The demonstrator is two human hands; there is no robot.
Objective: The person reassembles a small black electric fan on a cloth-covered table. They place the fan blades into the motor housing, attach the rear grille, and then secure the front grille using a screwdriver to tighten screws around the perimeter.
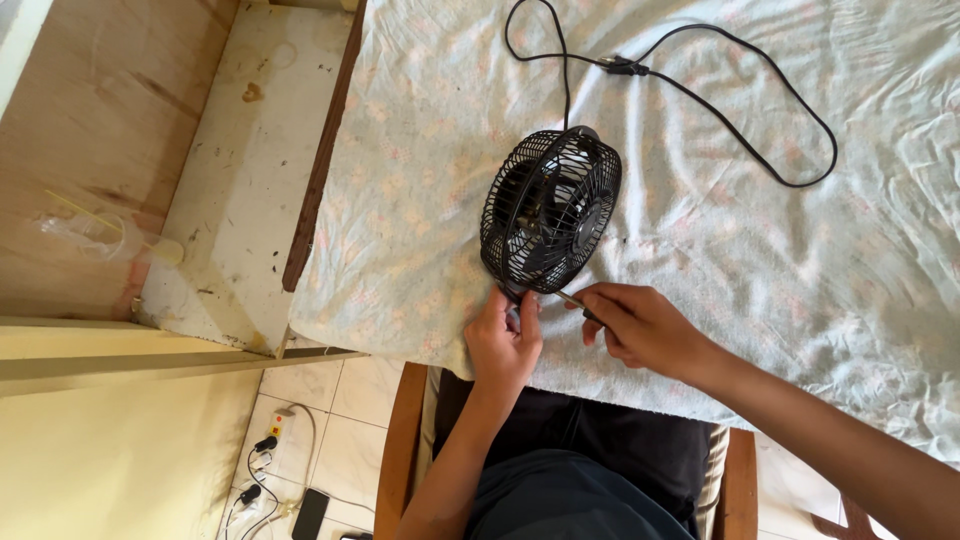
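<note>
The base of the fan [550,210] is hidden behind the left hand [503,345], whose fingers are curled tight around something at the fan's lower rim; what they grip cannot be made out. The right hand [645,328] has its fingers pinched on a thin tool [570,298], only its short metal tip showing, pointed at the fan's lower edge. The fan stands tilted on the cloth [720,230], near the front edge of the surface, its black cord [700,95] looping away and partly cut off at the top.

A clear plastic cup [95,238] lies on a wooden ledge at left; its contents are hard to tell.

The surface is covered by the pale, wrinkled floral cloth. Beside it sits a stained white block [235,180]. Below, a tiled floor [330,440] carries a power strip [272,440] with plugs. The person's chair [400,450] shows wooden arms.
</note>
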